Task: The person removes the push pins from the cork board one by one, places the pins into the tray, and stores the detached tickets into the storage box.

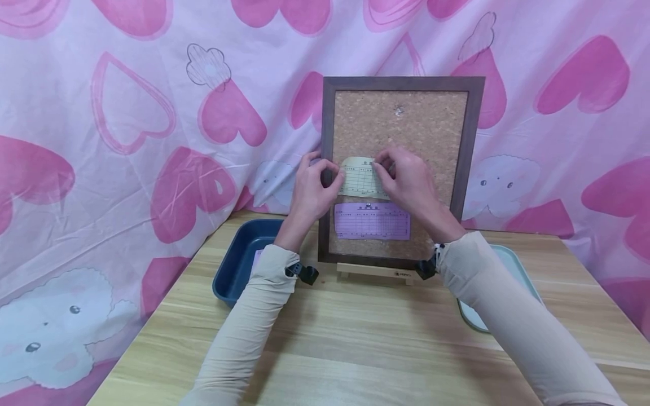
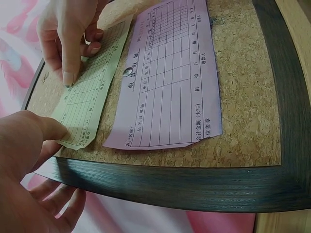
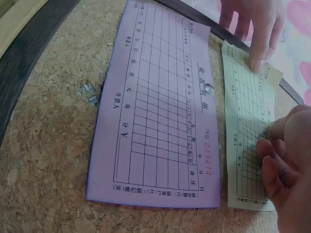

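A framed corkboard (image 1: 421,121) leans on a small wooden easel. On it, a pale green receipt slip (image 1: 359,181) lies just above a purple receipt slip (image 1: 372,228), which a silver thumbtack (image 2: 127,72) fixes near its upper middle. My left hand (image 1: 312,189) holds the green slip's left end, thumb on the paper, with other fingers beyond the frame's left edge. At the upper middle of the green slip, my right hand (image 1: 410,177) pinches what looks like a small thumbtack (image 2: 68,86), mostly hidden by the fingertips.
A dark blue tray (image 1: 223,285) containing a piece of purple paper stands left of the board. To the right, a pale green-rimmed tray (image 1: 515,265) is partly behind my right forearm. A heart-patterned cloth (image 1: 213,163) hangs behind the wooden table (image 1: 325,349).
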`<state>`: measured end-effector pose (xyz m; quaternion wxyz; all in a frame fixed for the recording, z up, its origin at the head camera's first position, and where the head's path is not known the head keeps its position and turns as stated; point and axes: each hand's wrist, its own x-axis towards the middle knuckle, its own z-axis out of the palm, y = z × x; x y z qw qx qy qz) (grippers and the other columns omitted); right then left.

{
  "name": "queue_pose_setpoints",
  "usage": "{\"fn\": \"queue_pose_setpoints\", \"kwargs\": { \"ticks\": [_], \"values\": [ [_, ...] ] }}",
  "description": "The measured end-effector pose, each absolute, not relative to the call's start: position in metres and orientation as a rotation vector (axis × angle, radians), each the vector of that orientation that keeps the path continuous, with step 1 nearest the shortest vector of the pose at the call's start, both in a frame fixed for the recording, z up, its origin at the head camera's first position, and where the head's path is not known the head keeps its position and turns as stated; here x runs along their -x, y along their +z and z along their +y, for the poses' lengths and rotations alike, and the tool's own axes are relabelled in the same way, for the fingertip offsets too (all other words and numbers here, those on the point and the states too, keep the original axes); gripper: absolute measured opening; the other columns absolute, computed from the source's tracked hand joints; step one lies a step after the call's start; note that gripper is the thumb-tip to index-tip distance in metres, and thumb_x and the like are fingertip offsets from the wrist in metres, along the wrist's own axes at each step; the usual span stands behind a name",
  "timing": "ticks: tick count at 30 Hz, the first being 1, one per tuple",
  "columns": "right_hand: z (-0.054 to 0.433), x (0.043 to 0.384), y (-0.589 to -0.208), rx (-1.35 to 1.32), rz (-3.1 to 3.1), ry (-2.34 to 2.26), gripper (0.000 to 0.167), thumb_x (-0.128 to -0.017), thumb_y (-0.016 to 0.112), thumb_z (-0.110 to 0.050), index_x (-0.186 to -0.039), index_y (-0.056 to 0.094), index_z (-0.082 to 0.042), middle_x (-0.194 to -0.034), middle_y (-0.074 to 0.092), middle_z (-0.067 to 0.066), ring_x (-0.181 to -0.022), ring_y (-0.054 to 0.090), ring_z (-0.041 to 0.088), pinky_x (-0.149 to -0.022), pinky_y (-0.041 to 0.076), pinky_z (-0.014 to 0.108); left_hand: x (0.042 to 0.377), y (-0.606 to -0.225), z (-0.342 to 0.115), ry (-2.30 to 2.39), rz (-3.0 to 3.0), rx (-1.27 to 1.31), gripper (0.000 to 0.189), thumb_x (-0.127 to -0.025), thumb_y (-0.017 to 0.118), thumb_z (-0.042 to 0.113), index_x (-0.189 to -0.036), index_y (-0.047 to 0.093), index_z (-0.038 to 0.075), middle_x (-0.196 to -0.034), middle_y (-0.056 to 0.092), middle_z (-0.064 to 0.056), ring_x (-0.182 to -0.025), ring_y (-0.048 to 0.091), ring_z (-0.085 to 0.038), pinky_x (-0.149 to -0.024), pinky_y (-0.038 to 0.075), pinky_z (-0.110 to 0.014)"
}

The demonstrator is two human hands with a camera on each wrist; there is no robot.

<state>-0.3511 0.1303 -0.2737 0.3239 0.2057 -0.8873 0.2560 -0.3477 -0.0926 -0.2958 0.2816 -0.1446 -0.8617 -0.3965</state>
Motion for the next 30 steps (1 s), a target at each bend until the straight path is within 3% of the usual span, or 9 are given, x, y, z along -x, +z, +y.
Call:
{"fn": "queue_pose_setpoints", "kwargs": {
  "ticks": [21, 30],
  "values": [
    [0.135, 0.345, -0.275, -0.619, -2.327, 0.756, 0.012, -0.106, 0.069, -0.021, -0.114, 0.071, -0.011, -0.101, 0.073, 0.007, -0.083, 0.068, 0.022, -0.074, 0.055, 0.038, 0.349, -0.299, -0.093, -1.068, -2.265, 0.41, 0.021, -0.101, 0.072, 0.028, -0.106, 0.078, 0.008, -0.159, 0.053, -0.017, -0.152, 0.048, -0.032, -0.123, 0.044, -0.05],
    [0.142, 0.339, -0.277, -0.635, -2.311, 0.788, 0.011, -0.107, 0.067, -0.019, -0.113, 0.069, -0.009, -0.094, 0.071, 0.006, -0.079, 0.064, 0.021, -0.071, 0.051, 0.035, 0.346, -0.3, -0.096, -1.081, -2.239, 0.393, 0.021, -0.101, 0.073, 0.027, -0.104, 0.078, 0.007, -0.156, 0.055, -0.017, -0.148, 0.051, -0.032, -0.121, 0.046, -0.049]
  ]
}}
